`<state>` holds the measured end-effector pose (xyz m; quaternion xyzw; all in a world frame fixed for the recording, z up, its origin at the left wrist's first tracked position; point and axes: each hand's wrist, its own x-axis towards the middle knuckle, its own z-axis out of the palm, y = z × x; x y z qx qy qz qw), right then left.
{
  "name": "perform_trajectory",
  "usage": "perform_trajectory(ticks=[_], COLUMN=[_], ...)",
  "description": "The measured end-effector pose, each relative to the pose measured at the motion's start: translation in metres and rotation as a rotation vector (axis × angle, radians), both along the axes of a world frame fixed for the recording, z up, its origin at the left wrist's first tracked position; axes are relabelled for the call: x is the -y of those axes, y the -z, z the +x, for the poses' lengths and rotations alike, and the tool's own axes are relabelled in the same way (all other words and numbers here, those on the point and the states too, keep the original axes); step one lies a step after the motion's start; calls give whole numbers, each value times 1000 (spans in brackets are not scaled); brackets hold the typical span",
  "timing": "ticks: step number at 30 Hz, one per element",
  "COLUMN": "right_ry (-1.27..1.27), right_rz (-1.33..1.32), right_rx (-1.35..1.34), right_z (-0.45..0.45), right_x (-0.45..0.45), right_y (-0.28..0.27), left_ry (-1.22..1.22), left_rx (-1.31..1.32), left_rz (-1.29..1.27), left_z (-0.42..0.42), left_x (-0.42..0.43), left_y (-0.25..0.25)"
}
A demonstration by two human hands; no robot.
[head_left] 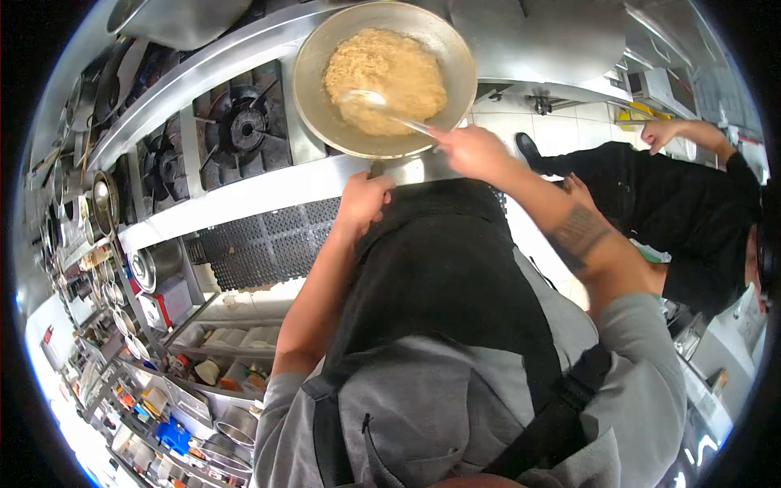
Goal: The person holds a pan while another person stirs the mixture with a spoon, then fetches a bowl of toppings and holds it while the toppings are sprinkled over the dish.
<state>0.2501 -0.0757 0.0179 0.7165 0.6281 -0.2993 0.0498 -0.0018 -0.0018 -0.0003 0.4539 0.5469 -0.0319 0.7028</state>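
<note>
A wide metal pan (304,102) sits at the stove's front edge, holding a layer of golden-brown, grainy food (382,69) that looks like rice. My left hand (364,200) is wrapped round the pan's handle (377,168), just below the near rim. In my right hand (473,153), closed at the pan's right rim, is a long-handled metal spoon (415,125). Its head is smeared by motion and lies in the food, left of the pan's middle. Part of the food also looks blurred.
Gas burners (246,126) line the stove to the left, with a large metal pot (183,20) behind. A black perforated mat (264,244) lies below the stove front. To the right stands another person in black (651,191). Shelves with pans and containers (236,423) fill the lower left.
</note>
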Motion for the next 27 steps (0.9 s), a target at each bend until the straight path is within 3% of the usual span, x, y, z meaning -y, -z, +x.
perform_trajectory(ticks=[3,8,12,16,17,18,19,20,21,22,23,24,25,26,27], right_ry=[251,390,473,636,766,707,639,662,701,371,631,432,957,1177,1098], right_rz=[266,445,312,67,5,-4,-14,-13,-218,-281,-553,-621,-775,-917,-914], right_rx=[-158,-73,64,35,-64,-30,-1,-15,-45,-31,-122,-225,-427,-420,-412], right_z=[-29,-8,37,61,55,56,60,54,45,51,33,27,17,10,9], right_x=[-4,45,91,161,177,205,237,265,283,330,337,371,403,423,443], right_y=[28,-21,-47,-49,-61,-36,7,29,31,102,83,99,122,138,141], left_ry=[-21,-84,26,-197,-146,-102,324,533,726,943,1140,1124,928,398,53], left_rx=[10,74,122,367,370,367,285,238,180,-12,-249,-354,-356,-241,-173], left_rz=[4,-6,-3,-342,-400,-449,-61,134,341,657,957,933,702,275,52], left_z=[-4,4,-3,-30,-50,-69,-84,-100,-117,-131,-146,-166,-185,-205,-220], left_x=[-4,4,-7,-7,-12,-18,-22,-21,-21,-18,-16,-15,-10,-3,6], left_y=[-15,-16,-2,-5,23,55,66,82,97,128,159,187,222,259,283])
